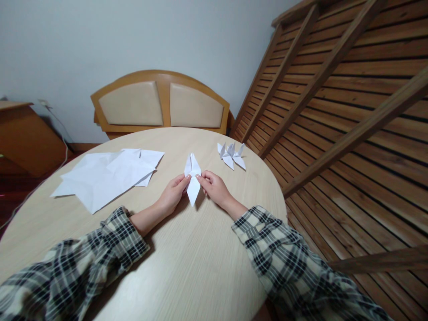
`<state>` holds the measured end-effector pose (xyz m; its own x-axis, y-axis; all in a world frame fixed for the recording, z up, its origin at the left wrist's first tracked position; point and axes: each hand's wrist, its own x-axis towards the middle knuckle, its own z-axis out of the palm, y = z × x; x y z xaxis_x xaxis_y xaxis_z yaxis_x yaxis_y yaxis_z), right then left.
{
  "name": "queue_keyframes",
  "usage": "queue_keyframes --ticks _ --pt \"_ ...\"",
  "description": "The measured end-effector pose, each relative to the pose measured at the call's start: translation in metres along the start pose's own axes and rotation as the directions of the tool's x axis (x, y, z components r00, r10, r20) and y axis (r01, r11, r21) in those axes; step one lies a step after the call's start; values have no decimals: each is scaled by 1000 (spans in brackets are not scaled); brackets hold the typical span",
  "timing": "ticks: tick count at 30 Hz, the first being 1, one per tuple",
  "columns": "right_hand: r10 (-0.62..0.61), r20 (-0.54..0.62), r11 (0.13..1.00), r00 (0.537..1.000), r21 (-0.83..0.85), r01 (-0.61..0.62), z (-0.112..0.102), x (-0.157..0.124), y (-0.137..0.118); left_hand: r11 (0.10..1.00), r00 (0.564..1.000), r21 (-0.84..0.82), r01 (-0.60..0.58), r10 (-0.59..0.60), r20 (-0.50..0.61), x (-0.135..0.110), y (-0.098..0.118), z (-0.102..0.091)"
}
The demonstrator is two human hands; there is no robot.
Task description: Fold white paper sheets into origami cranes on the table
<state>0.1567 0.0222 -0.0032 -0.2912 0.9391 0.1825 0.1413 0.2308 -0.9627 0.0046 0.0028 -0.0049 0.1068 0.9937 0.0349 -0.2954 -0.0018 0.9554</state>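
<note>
A white folded paper (193,189), long and diamond-shaped with a slit in its far half, is held over the middle of the round table. My left hand (173,191) pinches its left edge, thumb on top. On the opposite edge my right hand (214,188) grips it the same way, its thumb close to the other one. The fingers beneath the paper are partly hidden. Beyond my right hand stand several folded paper cranes (229,157), close together. White creased paper sheets (110,171) lie overlapping to the left of my left hand.
The pale round wooden table (187,267) carries everything. Behind it is a wooden headboard (163,100) with cream panels against the wall. A slatted wooden frame (334,111) leans along the right side. At the far left are a brown cabinet (23,138) and a cable (62,129).
</note>
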Motion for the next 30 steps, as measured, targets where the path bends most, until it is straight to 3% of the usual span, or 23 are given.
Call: queue_keyframes --ticks 30 --pt "-144 6 983 990 -116 143 -1 -2 -2 1000 1000 -26 14 -13 23 2 -5 -6"
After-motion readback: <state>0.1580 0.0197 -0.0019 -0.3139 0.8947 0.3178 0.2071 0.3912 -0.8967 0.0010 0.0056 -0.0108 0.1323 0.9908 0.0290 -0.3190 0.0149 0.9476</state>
